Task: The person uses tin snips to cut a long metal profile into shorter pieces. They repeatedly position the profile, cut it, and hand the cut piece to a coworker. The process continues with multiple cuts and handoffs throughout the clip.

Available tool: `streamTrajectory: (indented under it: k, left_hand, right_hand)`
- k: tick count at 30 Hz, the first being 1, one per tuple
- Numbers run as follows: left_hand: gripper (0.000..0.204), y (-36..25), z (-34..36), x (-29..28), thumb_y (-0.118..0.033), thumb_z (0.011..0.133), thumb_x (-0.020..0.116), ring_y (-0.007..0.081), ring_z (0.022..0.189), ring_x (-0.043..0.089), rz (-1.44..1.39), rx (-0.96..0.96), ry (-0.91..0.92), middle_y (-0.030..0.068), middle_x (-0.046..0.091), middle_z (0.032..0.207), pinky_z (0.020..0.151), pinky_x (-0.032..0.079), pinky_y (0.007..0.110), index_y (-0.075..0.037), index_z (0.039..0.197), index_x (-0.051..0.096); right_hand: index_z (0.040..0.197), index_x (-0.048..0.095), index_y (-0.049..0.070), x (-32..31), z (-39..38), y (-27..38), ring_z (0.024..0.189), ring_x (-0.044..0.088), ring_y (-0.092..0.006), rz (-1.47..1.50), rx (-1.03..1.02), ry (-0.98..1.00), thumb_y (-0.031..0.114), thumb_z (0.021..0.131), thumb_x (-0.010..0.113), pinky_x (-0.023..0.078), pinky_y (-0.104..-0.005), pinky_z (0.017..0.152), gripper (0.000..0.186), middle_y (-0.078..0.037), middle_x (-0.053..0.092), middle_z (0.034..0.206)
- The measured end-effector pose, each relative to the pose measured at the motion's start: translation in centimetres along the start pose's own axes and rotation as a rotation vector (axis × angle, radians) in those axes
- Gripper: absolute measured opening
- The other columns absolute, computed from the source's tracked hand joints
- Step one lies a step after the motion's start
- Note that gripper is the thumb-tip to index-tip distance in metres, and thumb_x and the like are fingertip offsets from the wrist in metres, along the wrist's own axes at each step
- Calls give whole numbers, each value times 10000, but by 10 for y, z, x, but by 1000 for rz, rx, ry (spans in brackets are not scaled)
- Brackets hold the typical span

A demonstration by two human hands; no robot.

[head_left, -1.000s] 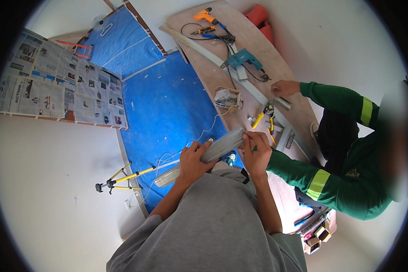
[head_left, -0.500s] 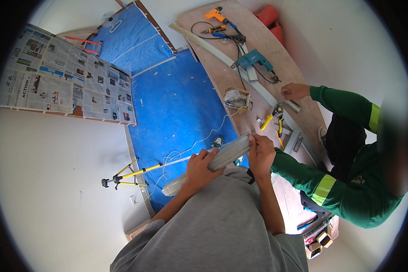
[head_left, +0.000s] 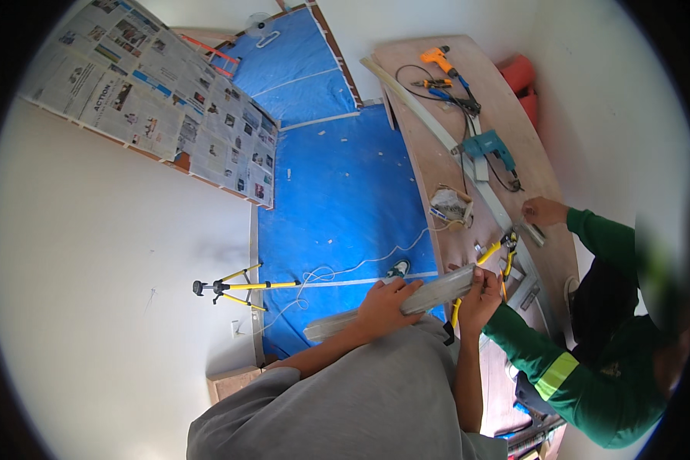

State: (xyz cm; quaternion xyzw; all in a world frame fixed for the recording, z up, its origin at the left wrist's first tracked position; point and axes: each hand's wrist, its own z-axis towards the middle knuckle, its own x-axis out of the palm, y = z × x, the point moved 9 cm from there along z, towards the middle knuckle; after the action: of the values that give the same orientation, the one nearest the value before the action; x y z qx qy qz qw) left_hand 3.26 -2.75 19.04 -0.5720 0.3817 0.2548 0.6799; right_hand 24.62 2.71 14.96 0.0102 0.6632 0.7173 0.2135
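Observation:
My left hand (head_left: 383,308) wraps round a long pale grey metal channel (head_left: 445,290), held at a slant in front of my body. My right hand (head_left: 478,307) grips its upper right end. A co-worker in green sleeves is at my right; one hand (head_left: 543,211) is by a short metal piece (head_left: 535,234), the other is mostly hidden behind my right hand and the channel. Beyond the channel, yellow-handled snips (head_left: 491,251) lie on the wooden board (head_left: 548,184), near loose metal strips (head_left: 523,295).
The board also holds a teal drill (head_left: 483,144), orange drill (head_left: 435,57), long pale strip (head_left: 429,119), small box (head_left: 450,201) and cables. A yellow tripod (head_left: 238,285) stands left on blue floor sheeting (head_left: 337,176) with a white cord. A newspaper-covered panel (head_left: 153,107) is upper left.
The camera view has turned, so the board, panel and floor sit further right in the picture. Both my hands stay on the channel and appear further right and slightly lower.

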Motion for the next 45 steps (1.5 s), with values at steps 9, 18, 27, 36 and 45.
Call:
streamTrajectory:
  k: [9,18,27,36,45]
  left_hand:
    - [645,3,-1,7,-379,786,796,277,942,656,17,-43,41,96,642,1050,838,490,428,-129,1355,620]
    - [636,8,-2,7,-395,791,794,279,953,648,20,-84,96,91,628,1070,846,481,430,-142,1347,618]
    - [653,2,0,13,-409,794,797,283,987,652,-2,-62,109,103,643,1074,860,480,437,-143,1361,608]
    - [679,11,-5,17,-423,784,800,283,957,659,20,-127,144,99,642,1060,849,487,428,-142,1371,607]
    - [661,18,-6,9,-430,785,794,278,954,657,-25,-109,133,93,640,1072,856,490,427,-153,1358,615]
  right_hand:
    - [931,666,11,2,1,-17,799,720,-291,-47,56,39,270,1056,547,198,-579,1230,311,-123,780,877]
    - [910,659,10,4,3,9,798,741,-283,-173,-66,110,250,1041,587,214,-547,1235,283,-124,782,857]
    - [954,548,-23,7,1,-39,776,712,-183,27,36,92,198,1091,542,578,-314,779,260,-194,756,913]
    - [1094,617,-40,11,-2,-41,932,680,-174,352,260,124,120,983,707,546,-311,842,215,-122,698,998]
    - [1249,579,-46,20,0,-42,1021,675,-206,288,198,211,116,945,751,537,-353,939,386,-158,689,1101]
